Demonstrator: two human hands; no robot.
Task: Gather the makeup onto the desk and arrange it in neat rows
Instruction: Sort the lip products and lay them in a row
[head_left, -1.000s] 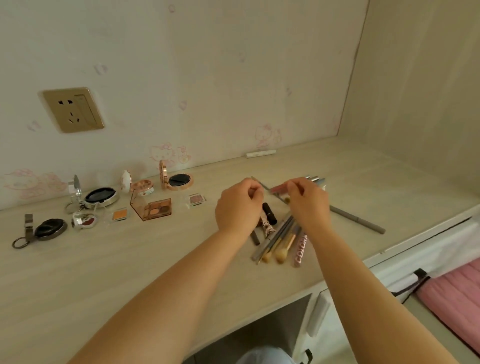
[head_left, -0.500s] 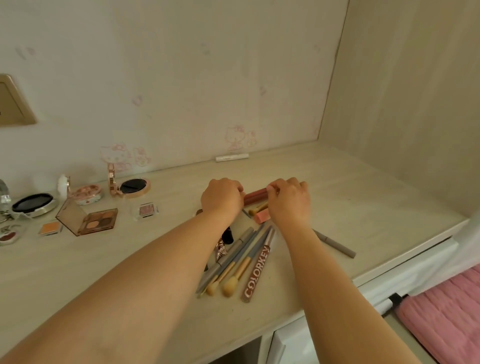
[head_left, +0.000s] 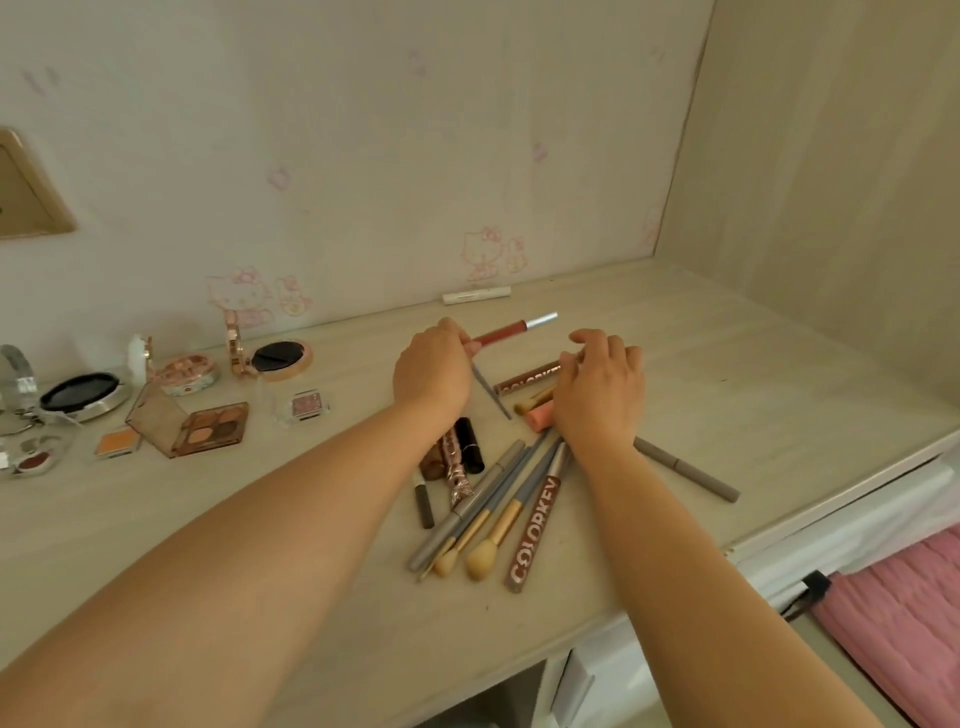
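My left hand (head_left: 434, 371) grips one end of a red lip gloss tube with a silver cap (head_left: 511, 330), lifted above the pale wooden desk (head_left: 727, 384). My right hand (head_left: 600, 392) hovers with curled fingers over a brown COLORKEY tube (head_left: 527, 378), a pink stick (head_left: 539, 419) and a small brush (head_left: 532, 401); whether it touches them is unclear. Below lie several brushes (head_left: 485, 530), another COLORKEY tube (head_left: 535, 530), a black lipstick (head_left: 470, 444) and a grey pencil (head_left: 688, 470).
Open compacts (head_left: 278, 356), an eyeshadow palette (head_left: 210, 428) and small pans (head_left: 306, 405) sit at the left by the wall. A white stick (head_left: 475, 295) lies against the wall. A side panel closes the right; the desk's front edge drops to pink bedding (head_left: 904, 613).
The hands have parted: my left hand now lifts the red gloss tube toward the wall, and my right hand has let it go and sits over the brown tube. The camera view shifted.
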